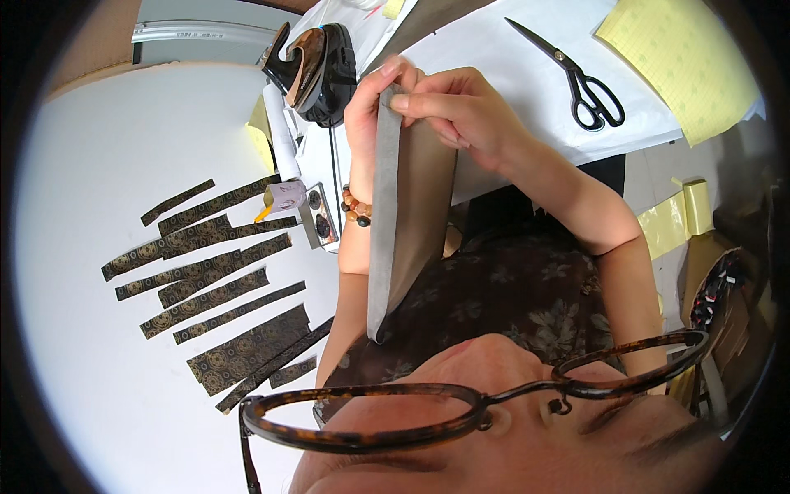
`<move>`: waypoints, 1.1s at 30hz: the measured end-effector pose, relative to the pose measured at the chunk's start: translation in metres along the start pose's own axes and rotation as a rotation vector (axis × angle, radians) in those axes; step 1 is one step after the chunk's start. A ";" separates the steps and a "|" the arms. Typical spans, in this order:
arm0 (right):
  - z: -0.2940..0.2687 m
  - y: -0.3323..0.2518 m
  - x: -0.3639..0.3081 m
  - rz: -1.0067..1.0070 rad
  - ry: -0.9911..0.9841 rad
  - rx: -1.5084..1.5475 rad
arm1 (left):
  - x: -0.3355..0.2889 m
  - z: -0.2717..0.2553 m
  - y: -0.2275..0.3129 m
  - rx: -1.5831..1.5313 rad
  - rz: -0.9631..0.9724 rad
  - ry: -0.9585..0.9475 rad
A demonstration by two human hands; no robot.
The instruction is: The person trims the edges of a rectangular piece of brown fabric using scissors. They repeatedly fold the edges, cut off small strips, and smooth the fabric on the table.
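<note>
A brown piece of cloth (426,177) with a pale grey strip (384,222) along one edge hangs in front of my chest. My left hand (369,107) grips its top end from the left side, with a beaded bracelet on that wrist. On the other side, my right hand (473,111) pinches the same top end, its thumb lying over the grey strip. Both hands are close together, fingers bent around the cloth. The cloth's lower end hangs free near my dark floral top, and its inner side is partly hidden.
Black tailor's shears (576,78) lie on white paper at the far right, beside a yellow sheet (675,62). A black iron (325,78) stands far left of my hands. Several dark patterned fabric strips (247,354) lie on the white table (74,206), near a small pale container (285,196).
</note>
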State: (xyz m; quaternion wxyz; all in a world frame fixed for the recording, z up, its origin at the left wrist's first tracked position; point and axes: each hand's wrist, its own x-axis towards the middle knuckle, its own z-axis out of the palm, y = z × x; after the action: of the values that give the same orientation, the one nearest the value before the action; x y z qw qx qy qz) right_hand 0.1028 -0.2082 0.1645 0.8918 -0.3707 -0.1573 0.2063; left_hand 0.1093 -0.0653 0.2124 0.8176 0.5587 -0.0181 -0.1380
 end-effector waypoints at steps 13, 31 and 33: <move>0.001 -0.001 -0.001 0.102 0.043 -0.074 | 0.002 -0.002 -0.004 0.153 0.081 -0.019; -0.003 0.009 -0.012 0.138 -0.043 -0.009 | 0.004 -0.035 -0.019 -0.156 0.084 -0.256; 0.005 0.011 -0.015 0.276 -0.117 0.231 | 0.006 -0.039 -0.020 -0.170 0.086 -0.296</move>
State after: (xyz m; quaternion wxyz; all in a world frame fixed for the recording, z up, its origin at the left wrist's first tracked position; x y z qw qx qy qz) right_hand 0.0849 -0.2056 0.1585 0.8810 -0.2712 -0.1319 0.3646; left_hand 0.1181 -0.0380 0.1785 0.8554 0.4600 -0.1505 -0.1846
